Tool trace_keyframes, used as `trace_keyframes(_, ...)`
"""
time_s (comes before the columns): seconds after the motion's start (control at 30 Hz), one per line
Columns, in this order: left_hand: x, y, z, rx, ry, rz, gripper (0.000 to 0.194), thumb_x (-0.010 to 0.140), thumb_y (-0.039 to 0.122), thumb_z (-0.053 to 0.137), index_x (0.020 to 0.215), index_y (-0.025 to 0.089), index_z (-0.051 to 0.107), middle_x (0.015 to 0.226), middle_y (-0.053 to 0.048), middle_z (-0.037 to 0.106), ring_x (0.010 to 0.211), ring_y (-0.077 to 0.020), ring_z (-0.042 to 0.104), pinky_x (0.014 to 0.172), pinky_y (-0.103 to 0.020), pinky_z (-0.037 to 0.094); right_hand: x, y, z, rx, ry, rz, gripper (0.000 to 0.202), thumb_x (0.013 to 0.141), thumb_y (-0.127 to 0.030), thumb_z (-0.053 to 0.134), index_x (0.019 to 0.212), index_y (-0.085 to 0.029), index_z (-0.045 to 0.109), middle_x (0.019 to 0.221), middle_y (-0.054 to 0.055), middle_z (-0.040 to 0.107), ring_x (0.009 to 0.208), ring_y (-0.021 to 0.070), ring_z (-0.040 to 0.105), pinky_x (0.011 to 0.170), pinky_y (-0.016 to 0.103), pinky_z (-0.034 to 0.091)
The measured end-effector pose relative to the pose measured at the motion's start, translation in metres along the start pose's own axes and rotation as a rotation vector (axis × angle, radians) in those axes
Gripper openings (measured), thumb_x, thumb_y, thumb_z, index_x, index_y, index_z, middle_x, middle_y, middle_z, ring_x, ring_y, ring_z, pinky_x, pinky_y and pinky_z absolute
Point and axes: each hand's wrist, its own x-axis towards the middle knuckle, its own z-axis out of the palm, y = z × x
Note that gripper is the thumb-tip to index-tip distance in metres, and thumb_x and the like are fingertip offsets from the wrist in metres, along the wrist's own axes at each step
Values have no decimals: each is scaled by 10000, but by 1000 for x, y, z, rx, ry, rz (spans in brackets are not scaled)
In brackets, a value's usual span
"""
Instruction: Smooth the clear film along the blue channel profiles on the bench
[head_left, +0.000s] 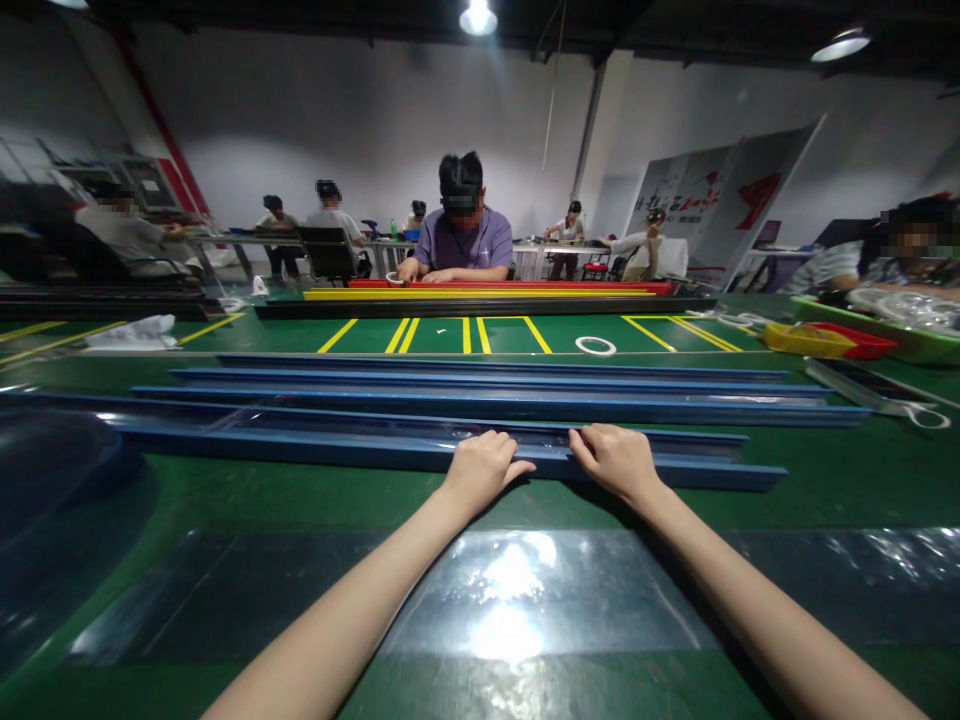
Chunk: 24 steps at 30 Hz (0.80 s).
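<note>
A long blue channel strip [300,447] lies across the green table in front of me, its trough facing up. My left hand [486,468] is closed over its near wall, with the fingertips inside the trough and the thumb along the front. To its right, my right hand [616,462] grips the same wall, fingers curled into the trough. Something clear and shiny, like film, shows in the trough around the fingers. More blue channel strips [480,395] lie parallel just beyond. Under my forearms, a clear plastic sheet [600,590] rests flat on the table.
Across the table, a person in a purple shirt [484,240] works behind red, yellow and black strips [480,307]. A white ring [595,346] lies on the green surface [360,340]. Yellow and red trays [806,340] and a phone-like device [874,385] are at right.
</note>
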Motion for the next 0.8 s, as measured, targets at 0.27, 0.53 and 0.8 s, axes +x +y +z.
trace_keyframes(0.27,2,1,-4,-54,-63,-100,411,760,539,457,627,163,561,668,-13,597,665,-138,545,514,-233,334,-5,-1,3,-38,105,-11,425,841,-334,334,531,-154,563,527,43,577,481,97,469,481,245,194)
trace_keyframes(0.53,1,3,-5,1,-48,-82,397,784,513,446,654,155,555,643,-25,585,647,-149,537,537,-246,341,-7,-2,5,-33,91,54,418,847,-322,327,543,-156,561,546,43,584,512,105,483,485,246,193)
trace_keyframes(0.8,-3,4,-4,68,-21,-32,342,805,489,433,799,169,554,714,-20,584,686,-157,533,580,-264,341,-2,0,5,-23,20,60,446,831,-321,301,552,-142,599,561,74,615,483,122,503,457,251,165)
